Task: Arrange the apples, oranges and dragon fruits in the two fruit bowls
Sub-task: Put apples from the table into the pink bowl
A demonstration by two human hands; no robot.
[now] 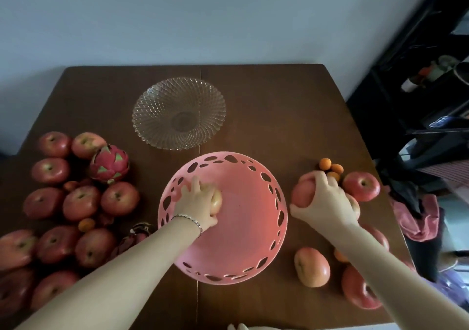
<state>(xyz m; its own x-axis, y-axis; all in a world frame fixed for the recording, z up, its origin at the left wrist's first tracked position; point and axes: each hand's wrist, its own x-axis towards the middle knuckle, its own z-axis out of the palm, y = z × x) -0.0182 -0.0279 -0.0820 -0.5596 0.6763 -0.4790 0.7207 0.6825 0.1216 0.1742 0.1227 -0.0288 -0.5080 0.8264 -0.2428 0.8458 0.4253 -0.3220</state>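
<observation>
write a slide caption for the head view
Left hand holds an apple inside the pink bowl; right hand grips a second apple beside it.

We see a dim picture, the wall washed in cool grey. Soft light lies on the counter, paler at centre right and darker toward the left, with only faint shadows. The glass bowl gives weak glints. The counter's far edge bows from the wide lens, and the apples at lower left look smeared.

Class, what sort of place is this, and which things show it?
Likely a home dining area: a wooden table against a plain wall, a cut-glass fruit bowl, and clothes draped at right.
</observation>
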